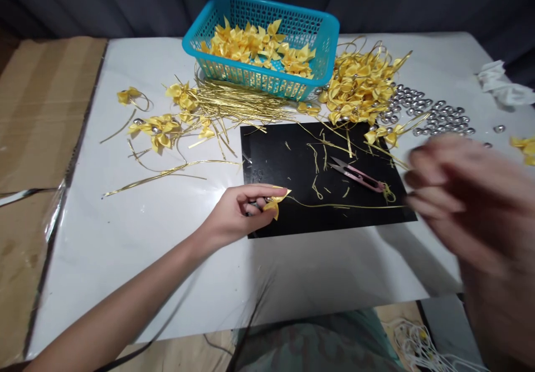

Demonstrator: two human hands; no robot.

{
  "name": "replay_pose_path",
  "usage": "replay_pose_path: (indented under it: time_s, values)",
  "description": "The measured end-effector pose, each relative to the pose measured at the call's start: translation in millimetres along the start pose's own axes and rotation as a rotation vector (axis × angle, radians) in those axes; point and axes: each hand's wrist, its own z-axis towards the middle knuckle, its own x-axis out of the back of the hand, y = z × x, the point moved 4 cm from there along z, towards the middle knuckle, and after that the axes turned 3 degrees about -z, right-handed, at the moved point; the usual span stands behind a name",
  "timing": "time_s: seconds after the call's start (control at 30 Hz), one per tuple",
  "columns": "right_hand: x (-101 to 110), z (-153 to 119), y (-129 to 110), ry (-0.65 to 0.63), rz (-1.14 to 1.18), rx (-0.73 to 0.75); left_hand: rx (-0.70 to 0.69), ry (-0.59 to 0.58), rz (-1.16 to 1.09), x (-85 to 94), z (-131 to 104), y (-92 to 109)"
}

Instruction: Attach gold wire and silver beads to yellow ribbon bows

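Yellow flower (272, 211) pinched in my left hand (234, 213), gold cord (343, 206) running right

I grasp the flower between thumb and fingers, over the left part of the black mat (292, 160), probably to steady it while the cord stretches out. That cord reaches my right hand (468, 199), which is a blur; I cannot tell whether those fingers grasp it or only meet its end. I judge the mat lies under the work because thin gold shows well on it. One pair of pink-handled snips (349, 170) rests there with handles toward my right hand, seemingly for easy taking.

By count: one flower in my grip, one mat, one pair of snips, one blue-green basket (332, 32). Basket flowers (246, 43) overlap too much to number, as do the heaped flowers (357, 85) beside it and the gold strands (246, 102) along its near side. One looped flower (129, 95) sits alone at far left. Silver beads (447, 120) lie right of the heap, dozens of them; at least two stand apart on the white table (188, 299), likely strays.
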Motion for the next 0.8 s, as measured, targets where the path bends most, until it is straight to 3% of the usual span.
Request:
replay_pose_path:
  time_s: [0.07,0.13,0.27,0.47,0.7,0.8]
  values:
    - [-42,6,6,-0.139,0.231,-0.137,-0.001,-0.039,-0.038,1.3,0,1]
    - [-79,7,17,-0.290,0.313,-0.253,0.007,-0.082,-0.080,1.6,0,1]
    - [-116,2,32,-0.360,0.541,-0.337,0.029,-0.172,-0.165,-0.7,-2,3]
    - [-130,-2,27,-0.348,0.735,-0.378,0.047,-0.195,-0.271,-0.7,-2,2]
    - [-130,-9,35,-0.208,0.832,-0.406,0.030,-0.191,-0.319,0.1,-2,1]
    - [-134,-12,37,-0.287,0.814,-0.459,0.035,-0.216,-0.329,-1.3,-2,2]
